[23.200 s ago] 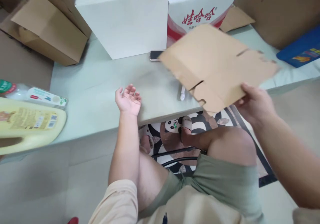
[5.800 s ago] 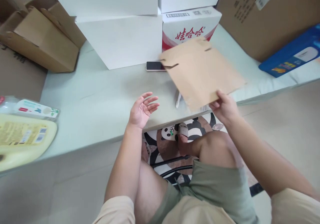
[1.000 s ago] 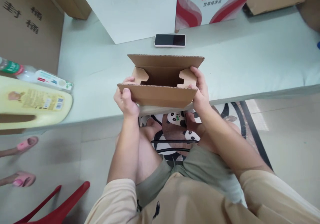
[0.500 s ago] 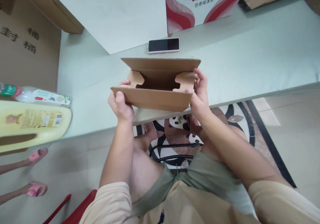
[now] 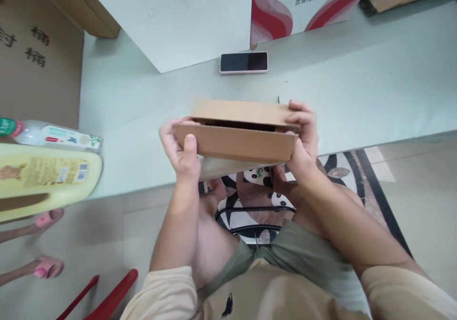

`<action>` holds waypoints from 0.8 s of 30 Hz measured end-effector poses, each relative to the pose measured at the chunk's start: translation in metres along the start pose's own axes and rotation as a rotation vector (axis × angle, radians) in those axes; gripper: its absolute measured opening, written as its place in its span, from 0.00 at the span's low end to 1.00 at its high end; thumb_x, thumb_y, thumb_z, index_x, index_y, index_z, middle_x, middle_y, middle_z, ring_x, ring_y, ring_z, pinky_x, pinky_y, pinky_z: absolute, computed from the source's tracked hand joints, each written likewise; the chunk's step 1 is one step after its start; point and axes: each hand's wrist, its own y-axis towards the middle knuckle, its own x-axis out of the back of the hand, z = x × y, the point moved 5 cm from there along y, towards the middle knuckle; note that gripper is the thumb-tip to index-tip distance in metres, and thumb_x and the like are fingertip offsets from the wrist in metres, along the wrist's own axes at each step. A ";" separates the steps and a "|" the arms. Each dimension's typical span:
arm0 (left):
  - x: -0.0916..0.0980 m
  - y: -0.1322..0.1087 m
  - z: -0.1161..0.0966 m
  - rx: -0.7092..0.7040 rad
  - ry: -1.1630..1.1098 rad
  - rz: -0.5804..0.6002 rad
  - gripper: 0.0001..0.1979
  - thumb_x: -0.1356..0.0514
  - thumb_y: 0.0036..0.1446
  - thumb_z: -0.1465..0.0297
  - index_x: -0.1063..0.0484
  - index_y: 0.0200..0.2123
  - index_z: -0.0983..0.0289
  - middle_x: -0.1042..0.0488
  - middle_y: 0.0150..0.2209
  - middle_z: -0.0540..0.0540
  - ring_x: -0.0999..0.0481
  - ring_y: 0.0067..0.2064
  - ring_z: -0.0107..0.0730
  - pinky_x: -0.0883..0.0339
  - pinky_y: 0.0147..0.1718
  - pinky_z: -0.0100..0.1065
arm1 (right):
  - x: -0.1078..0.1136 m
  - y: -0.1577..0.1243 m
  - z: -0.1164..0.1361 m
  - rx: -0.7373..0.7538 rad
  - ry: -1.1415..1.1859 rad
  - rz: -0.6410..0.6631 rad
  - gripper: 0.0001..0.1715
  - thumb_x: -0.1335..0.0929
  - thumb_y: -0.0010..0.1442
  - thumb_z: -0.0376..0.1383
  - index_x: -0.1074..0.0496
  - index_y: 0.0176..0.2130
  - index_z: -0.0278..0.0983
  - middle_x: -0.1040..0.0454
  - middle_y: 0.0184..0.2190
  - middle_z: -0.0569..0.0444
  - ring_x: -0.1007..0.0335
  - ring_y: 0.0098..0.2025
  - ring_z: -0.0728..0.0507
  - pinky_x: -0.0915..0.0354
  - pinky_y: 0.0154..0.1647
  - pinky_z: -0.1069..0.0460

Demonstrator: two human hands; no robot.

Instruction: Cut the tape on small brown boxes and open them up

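Note:
Between my hands is a small brown cardboard box [image 5: 239,144], held over the near edge of the table. Its far flap is folded inward, leaving a narrow dark slit along the near flap. My left hand [image 5: 183,151] grips the left end, thumb on the near flap and fingers behind it. Round the right end is my right hand [image 5: 303,132], its upper fingers pressing on the far flap and its thumb by the near flap's corner. The inside of the box is mostly hidden.
A phone [image 5: 243,62] lies on the pale table [image 5: 360,82] beyond the box. White and red-printed cartons [image 5: 200,20] stand behind it. At left are a plastic bottle [image 5: 60,134], a yellow jug [image 5: 53,172] and large cardboard boxes [image 5: 39,82]. Another person's feet in pink slippers [image 5: 49,267] show below.
The box's far flap has swung inward over the opening, and the side flaps are now hidden. Both hands and the box sit slightly further right in view.

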 end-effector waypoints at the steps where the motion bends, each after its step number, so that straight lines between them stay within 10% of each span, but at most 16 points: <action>1: 0.001 0.001 0.001 -0.009 0.047 0.009 0.28 0.42 0.59 0.43 0.31 0.53 0.55 0.23 0.43 0.55 0.23 0.54 0.43 0.34 0.61 0.51 | 0.002 -0.001 0.002 0.023 -0.004 -0.021 0.29 0.44 0.68 0.58 0.32 0.55 0.47 0.41 0.68 0.49 0.52 0.75 0.29 0.52 0.73 0.27; 5: 0.004 0.005 -0.002 -0.068 0.174 0.098 0.24 0.42 0.61 0.46 0.23 0.48 0.57 0.28 0.58 0.58 0.28 0.63 0.48 0.37 0.65 0.52 | 0.005 -0.002 0.003 0.107 0.016 -0.047 0.36 0.48 0.66 0.63 0.26 0.43 0.45 0.37 0.65 0.50 0.50 0.74 0.29 0.54 0.74 0.28; 15: 0.020 0.017 0.013 0.036 0.057 0.001 0.13 0.39 0.58 0.61 0.17 0.40 0.59 0.18 0.49 0.55 0.21 0.56 0.42 0.31 0.62 0.48 | 0.008 -0.006 -0.025 -0.002 0.071 -0.132 0.34 0.43 0.68 0.58 0.39 0.66 0.49 0.42 0.72 0.49 0.45 0.73 0.34 0.44 0.71 0.32; 20: 0.038 0.024 0.049 0.341 -0.089 -0.191 0.17 0.42 0.57 0.59 0.20 0.42 0.62 0.18 0.48 0.58 0.20 0.54 0.43 0.26 0.54 0.43 | -0.011 -0.007 -0.021 -0.088 0.185 0.159 0.38 0.45 0.70 0.58 0.36 0.67 0.42 0.32 0.67 0.45 0.38 0.70 0.37 0.42 0.72 0.36; 24: 0.020 0.014 0.059 0.627 -0.203 0.009 0.22 0.43 0.58 0.49 0.24 0.42 0.60 0.18 0.43 0.59 0.18 0.47 0.41 0.24 0.40 0.37 | -0.029 -0.014 0.003 0.086 0.146 0.354 0.42 0.44 0.69 0.60 0.44 0.72 0.44 0.43 0.74 0.48 0.51 0.76 0.36 0.52 0.76 0.35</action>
